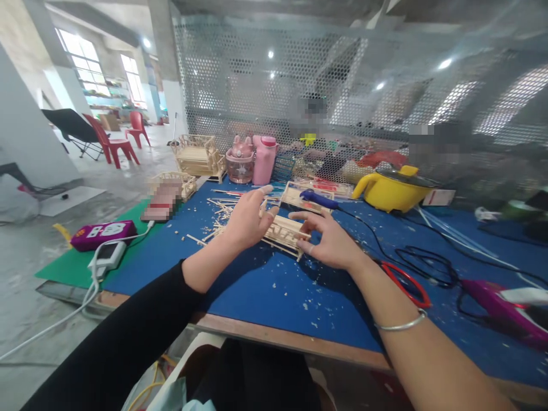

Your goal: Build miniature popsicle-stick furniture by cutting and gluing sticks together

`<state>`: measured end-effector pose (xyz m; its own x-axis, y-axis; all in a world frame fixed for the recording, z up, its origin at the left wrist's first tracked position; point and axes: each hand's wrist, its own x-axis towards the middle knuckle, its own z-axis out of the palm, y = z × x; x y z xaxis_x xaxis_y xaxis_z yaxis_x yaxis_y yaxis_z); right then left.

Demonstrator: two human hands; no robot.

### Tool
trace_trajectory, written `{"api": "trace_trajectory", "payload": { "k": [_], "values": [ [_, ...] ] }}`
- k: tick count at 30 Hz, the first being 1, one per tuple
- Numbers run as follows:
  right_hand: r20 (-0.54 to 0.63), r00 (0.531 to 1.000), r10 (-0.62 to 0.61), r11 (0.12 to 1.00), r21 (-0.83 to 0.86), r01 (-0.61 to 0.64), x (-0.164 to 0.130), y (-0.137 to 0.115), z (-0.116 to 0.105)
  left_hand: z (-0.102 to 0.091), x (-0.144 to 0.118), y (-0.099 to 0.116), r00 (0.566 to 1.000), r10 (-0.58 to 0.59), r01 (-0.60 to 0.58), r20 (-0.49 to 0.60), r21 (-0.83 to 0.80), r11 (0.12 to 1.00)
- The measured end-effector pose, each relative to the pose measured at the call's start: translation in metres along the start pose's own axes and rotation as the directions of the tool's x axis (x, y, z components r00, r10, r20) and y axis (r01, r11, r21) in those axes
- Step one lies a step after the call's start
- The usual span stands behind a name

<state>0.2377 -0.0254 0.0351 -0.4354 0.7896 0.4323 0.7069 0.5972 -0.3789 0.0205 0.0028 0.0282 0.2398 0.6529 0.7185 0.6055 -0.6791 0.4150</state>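
A small model of pale wooden sticks [285,229] rests on the blue work mat, between my hands. My left hand [248,220] is at its left end, with fingers stretched out and the thumb apart at the model's edge. My right hand [331,240] curls around the right end, thumb at the near corner and fingers over the far side. Part of the model is hidden by the fingers. Just behind it lies a blue glue gun [319,199], partly across another wooden stick piece [293,197]. Loose sticks [218,220] are scattered beside my left hand.
Finished-looking stick models [197,157], a pink bottle [265,160] and a pink jar [240,165] stand at the back left. A yellow pot [391,191] is at the back right. Black cable [428,265] and red-handled scissors [406,285] lie rightward; a phone [162,200] lies left.
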Motion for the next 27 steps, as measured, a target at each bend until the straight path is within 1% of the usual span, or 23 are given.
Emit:
{"api": "trace_trajectory", "payload": {
  "k": [2, 4, 6, 8, 11, 14, 20, 23, 27],
  "values": [
    [-0.005, 1.000, -0.003, 1.000, -0.006, 0.003, -0.002, 0.001, -0.003, 0.004, -0.004, -0.002, 0.993, -0.114, 0.114, 0.007, -0.058, 0.992],
    [-0.008, 1.000, 0.021, 1.000, -0.002, -0.021, -0.004, 0.003, -0.006, 0.008, -0.007, -0.001, 0.978, -0.201, 0.208, 0.060, -0.127, 0.970],
    [-0.010, 0.999, 0.051, 0.999, -0.001, -0.051, -0.007, 0.005, -0.008, 0.011, -0.009, 0.003, 0.961, -0.253, 0.271, 0.114, -0.186, 0.944],
    [-0.014, 0.998, 0.059, 0.998, -0.007, -0.059, -0.009, 0.005, -0.008, 0.013, -0.009, 0.006, 0.949, -0.286, 0.309, 0.132, -0.217, 0.926],
    [-0.012, 0.998, 0.062, 0.998, -0.012, -0.062, -0.009, 0.003, -0.007, 0.013, -0.009, 0.008, 0.944, -0.303, 0.326, 0.128, -0.236, 0.916],
    [0.010, 0.995, 0.100, 0.995, -0.002, -0.100, -0.009, -0.001, -0.007, 0.014, -0.008, 0.006, 0.944, -0.297, 0.324, 0.140, -0.244, 0.914],
    [0.110, 0.988, 0.106, 0.994, -0.045, -0.101, -0.009, -0.003, -0.011, 0.019, -0.009, 0.002, 0.955, -0.287, 0.297, 0.075, -0.234, 0.926],
    [0.111, 0.988, 0.104, 0.994, -0.053, -0.098, -0.010, -0.003, -0.012, 0.020, -0.009, 0.000, 0.957, -0.285, 0.291, 0.057, -0.224, 0.930],
    [0.084, 0.990, 0.115, 0.993, -0.018, -0.114, -0.012, -0.003, -0.011, 0.022, -0.009, -0.003, 0.948, -0.313, 0.319, 0.060, -0.224, 0.921]
  ]
}}
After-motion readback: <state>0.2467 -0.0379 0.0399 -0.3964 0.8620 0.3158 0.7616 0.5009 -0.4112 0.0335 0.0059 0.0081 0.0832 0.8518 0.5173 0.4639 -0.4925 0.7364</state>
